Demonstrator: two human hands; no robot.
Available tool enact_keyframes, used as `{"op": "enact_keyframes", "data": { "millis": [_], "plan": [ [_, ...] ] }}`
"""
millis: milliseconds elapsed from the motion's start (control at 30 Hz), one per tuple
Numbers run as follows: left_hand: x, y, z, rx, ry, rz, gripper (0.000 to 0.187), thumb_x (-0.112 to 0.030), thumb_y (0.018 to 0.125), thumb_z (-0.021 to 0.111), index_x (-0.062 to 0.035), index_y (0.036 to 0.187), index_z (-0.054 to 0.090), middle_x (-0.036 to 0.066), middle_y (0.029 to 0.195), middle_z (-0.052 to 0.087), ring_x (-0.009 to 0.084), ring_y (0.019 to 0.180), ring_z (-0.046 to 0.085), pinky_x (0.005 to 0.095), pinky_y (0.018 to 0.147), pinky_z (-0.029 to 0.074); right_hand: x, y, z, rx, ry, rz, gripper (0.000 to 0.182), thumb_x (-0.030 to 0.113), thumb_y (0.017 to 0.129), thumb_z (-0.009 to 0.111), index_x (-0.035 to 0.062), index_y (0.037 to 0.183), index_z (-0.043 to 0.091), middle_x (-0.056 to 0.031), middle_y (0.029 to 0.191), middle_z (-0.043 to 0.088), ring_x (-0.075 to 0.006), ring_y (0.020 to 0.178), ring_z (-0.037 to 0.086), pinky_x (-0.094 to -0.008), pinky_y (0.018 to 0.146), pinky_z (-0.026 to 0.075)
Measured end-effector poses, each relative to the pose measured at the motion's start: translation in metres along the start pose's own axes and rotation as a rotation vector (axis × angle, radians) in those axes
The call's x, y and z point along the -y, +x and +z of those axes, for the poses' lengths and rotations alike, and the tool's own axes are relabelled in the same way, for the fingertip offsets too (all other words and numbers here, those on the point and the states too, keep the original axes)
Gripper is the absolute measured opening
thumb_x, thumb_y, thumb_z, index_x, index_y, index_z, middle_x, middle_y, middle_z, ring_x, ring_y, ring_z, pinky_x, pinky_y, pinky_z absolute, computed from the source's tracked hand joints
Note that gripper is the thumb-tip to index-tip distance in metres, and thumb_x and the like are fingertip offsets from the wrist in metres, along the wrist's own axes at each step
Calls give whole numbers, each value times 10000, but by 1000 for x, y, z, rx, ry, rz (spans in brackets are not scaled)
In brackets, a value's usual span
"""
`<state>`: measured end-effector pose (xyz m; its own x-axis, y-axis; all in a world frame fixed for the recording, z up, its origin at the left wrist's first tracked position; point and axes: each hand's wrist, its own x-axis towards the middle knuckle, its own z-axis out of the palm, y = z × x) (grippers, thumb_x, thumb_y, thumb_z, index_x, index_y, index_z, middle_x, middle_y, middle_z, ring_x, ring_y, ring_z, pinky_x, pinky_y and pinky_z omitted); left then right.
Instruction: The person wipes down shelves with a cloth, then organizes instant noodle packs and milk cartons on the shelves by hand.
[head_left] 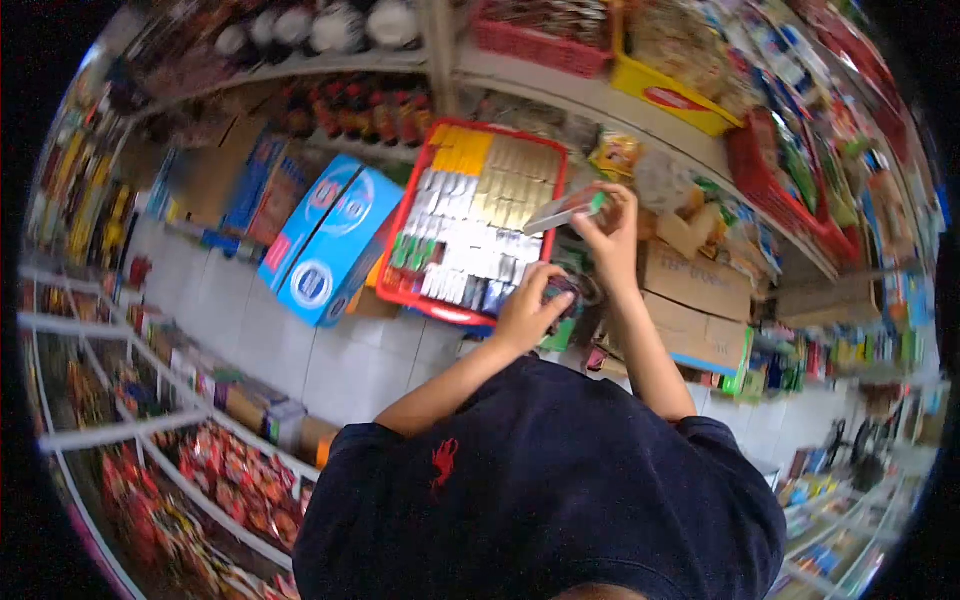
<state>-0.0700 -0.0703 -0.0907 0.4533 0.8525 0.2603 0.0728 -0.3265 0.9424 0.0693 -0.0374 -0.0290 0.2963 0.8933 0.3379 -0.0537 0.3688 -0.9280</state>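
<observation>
"Red tray in front of the person, brim-full of small packs, and what a line-up! Orange ones fill the far left corner, pale gold to their right, silver and white through the middle!"

"And green ones down the left side, with dark packs at the near edge! The packs stand in tight rows, the centre glaring so brightly that I can't read any print. Where are the hands?"

"Right hand is up over the tray's right edge, fingertips pinching a slim, flat pack, grey-white with green at the finger end, held at a slant! Left hand is at the near right corner, fingers curled around a small dark item, too blurred to name!"

"How are the edges looking?"

"Snug! The far edge sits by the shelf, and a blue box crowds the left edge; touching or just beside, I can't tell. Brown cartons stand off to the right, beyond the right forearm!"

"And open room?"

"Pale floor tiles show on the near left, between the blue box and the dark shirt! On the right, the forearm and cartons leave it tighter!"
</observation>
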Motion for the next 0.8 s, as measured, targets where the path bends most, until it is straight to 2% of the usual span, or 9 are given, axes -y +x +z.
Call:
{"op": "enact_keyframes", "data": {
  "millis": [67,133,167,267,367,467,533,633,800],
  "plan": [
    [6,-21,-43,-163,60,-24,293,-183,775,582,-23,1002,488,141,982,487,284,944,491,334,832,382,-35,-6,25,160,-18,214,541,11,673,650,78,1127,364,-53,1086,410,-144,974,459,-272,818,413],
    [18,-55,-81,-407,169,-86,285,-154,755,597,-16,983,497,125,955,497,256,930,493,323,832,378,-76,-10,45,341,-64,225,545,31,647,654,78,1114,378,-44,1077,403,-157,993,445,-298,833,401],
    [25,-76,-99,-535,126,-166,287,-144,750,602,-14,983,496,109,949,498,231,929,489,316,833,375,-98,-12,53,417,-124,208,604,9,660,656,88,1176,353,-67,1148,385,-147,970,466,-263,765,422],
    [39,-140,-139,-898,-18,-312,278,-127,769,591,-9,998,487,78,945,494,165,910,481,287,814,382,-119,-14,78,507,8,417,591,-4,641,641,93,1162,378,-74,1155,384,-155,950,475,-272,766,422],
    [7,-177,-153,-1141,-7,-445,287,-134,814,555,-2,1049,458,91,948,503,153,862,492,265,775,402,-161,-7,75,559,-222,308,575,-5,600,614,81,1131,411,-73,1096,434,-181,1030,445,-300,814,406],
    [3,-201,-148,-1266,-71,-550,294,-128,812,558,-6,1058,455,85,952,505,156,869,488,268,779,401,-171,1,78,566,-260,319,587,77,592,652,50,1127,412,-99,1061,459,-205,1022,457,-315,804,422],
    [9,-203,-136,-1192,240,-466,291,-119,812,559,-10,1060,455,79,957,504,152,872,485,262,782,396,-172,1,92,531,-330,275,535,135,625,674,28,1093,438,-115,1039,465,-210,964,489,-314,778,434],
    [8,-188,-129,-1196,-146,-495,271,-114,816,558,-14,1051,468,68,948,501,139,870,479,254,782,391,-156,9,122,562,-588,131,523,145,640,690,-14,1077,451,-169,1028,459,-263,918,512,-337,803,444],
    [16,-165,-136,-1093,-177,-483,260,-109,802,575,-10,1028,492,70,957,502,137,870,486,259,777,398,-141,6,149,565,-719,31,462,222,646,674,-17,998,494,-194,1006,453,-314,911,511,-360,801,438]
  ]
}}
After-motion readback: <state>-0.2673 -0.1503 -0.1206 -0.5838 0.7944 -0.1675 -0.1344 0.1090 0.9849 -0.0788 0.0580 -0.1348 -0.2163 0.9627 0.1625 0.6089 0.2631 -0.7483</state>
